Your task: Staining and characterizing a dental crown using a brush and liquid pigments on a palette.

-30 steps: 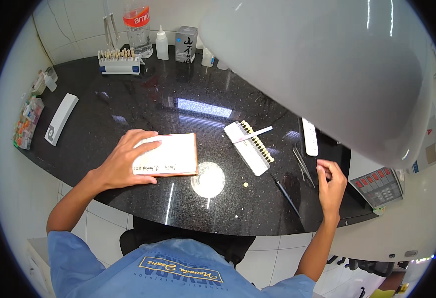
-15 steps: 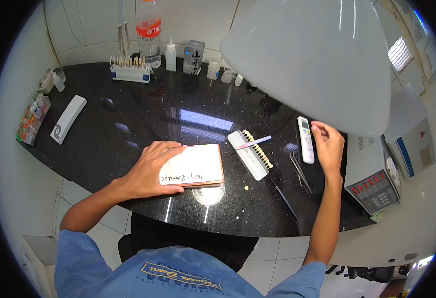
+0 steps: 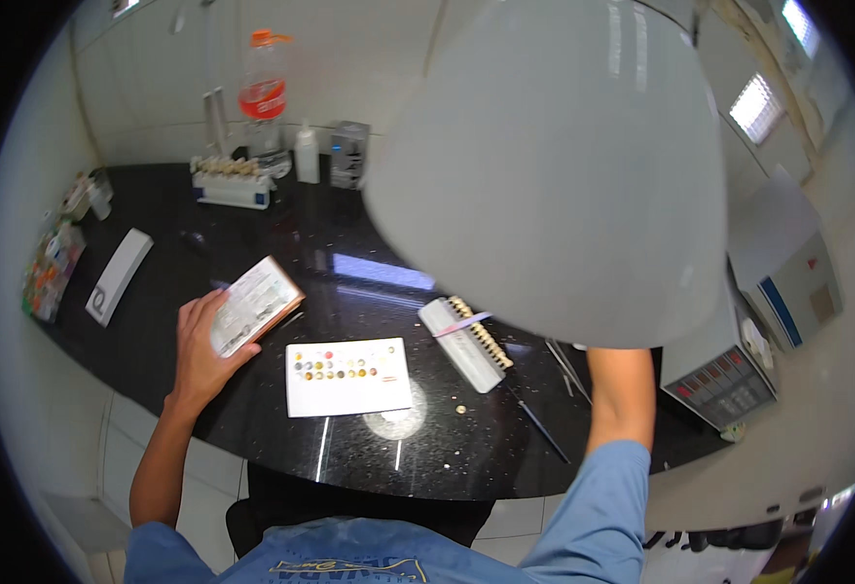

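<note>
Where the left hand [image 3: 203, 352] now holds the white-topped, brown-edged rectangular pad [image 3: 257, 307] aslant, further left than half a second ago, a flat white rectangular panel with rows of coloured spots [image 3: 349, 380] lies uncovered, well apart to the right of the fingers; its surface is judged accessible. The left fingers and thumb grip opposite edges of the pad; contact with the counter cannot be determined. The state of the right fingers cannot be told: the right forearm [image 3: 622, 394] now passes beneath the smooth pale-grey curved hood [image 3: 554, 175], which restricts upward movement there. The curved edge of the glossy black counter [image 3: 242, 409] passes near the left fingers, bodyward; black surface separates them from the panel.
</note>
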The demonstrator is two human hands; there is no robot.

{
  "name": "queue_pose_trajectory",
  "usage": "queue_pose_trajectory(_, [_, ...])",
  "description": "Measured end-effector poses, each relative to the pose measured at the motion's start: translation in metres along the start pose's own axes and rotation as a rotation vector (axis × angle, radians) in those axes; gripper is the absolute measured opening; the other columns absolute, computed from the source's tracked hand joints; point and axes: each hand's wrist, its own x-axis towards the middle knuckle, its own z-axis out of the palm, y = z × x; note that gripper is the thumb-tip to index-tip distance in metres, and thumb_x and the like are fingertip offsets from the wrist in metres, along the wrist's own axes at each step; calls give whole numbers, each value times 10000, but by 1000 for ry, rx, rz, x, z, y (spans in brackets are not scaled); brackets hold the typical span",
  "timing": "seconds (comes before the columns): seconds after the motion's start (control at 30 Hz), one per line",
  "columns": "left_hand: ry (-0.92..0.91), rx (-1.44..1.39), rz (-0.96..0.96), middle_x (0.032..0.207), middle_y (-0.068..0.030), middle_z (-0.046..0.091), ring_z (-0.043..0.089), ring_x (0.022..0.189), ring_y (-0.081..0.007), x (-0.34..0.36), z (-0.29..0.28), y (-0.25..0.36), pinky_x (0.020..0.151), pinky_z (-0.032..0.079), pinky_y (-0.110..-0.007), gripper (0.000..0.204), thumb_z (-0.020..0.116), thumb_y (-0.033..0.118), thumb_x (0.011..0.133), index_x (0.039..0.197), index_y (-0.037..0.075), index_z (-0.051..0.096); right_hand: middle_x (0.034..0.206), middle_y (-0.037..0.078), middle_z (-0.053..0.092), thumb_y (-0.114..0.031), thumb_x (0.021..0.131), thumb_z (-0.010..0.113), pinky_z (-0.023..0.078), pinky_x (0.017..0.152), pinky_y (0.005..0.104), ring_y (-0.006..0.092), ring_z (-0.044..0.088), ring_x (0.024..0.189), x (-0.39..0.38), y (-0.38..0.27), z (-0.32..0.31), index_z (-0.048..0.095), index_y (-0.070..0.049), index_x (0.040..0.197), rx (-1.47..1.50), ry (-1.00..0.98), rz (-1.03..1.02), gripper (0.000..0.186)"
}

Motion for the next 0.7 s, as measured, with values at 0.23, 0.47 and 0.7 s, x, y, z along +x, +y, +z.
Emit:
queue_pose_trajectory(0.23, [-68, -27, -55, 1291, -167, 473, 400, 1181, -330, 0, 4, 6, 1006, 331, -419, 736, 801, 306, 618, 1224, 8, 506, 802, 94, 639, -98, 867, 575, 487, 618, 263, 133, 597, 690, -3, -3, -1, 607, 44, 949, 26, -18, 38, 168])
queue_pose_trajectory(0.47, [-74, -48, -73, 1327, -179, 436, 370, 1207, -334, -1, 3, 5, 1019, 315, -443, 718, 792, 328, 643, 1219, -2, 517, 803, 91, 642, -99, 873, 568, 492, 613, 263, 131, 602, 685, -3, -4, -4, 606, 42, 942, 18, -34, 97, 161])
queue_pose_trajectory(0.7, [-6, -47, -32, 1345, -193, 407, 353, 1236, -348, 0, 1, 2, 1026, 302, -444, 572, 723, 249, 722, 1199, -6, 535, 804, 89, 645, -100, 879, 561, 496, 608, 264, 129, 607, 680, 16, -9, 3, 605, 39, 935, -66, -30, 172, 156])
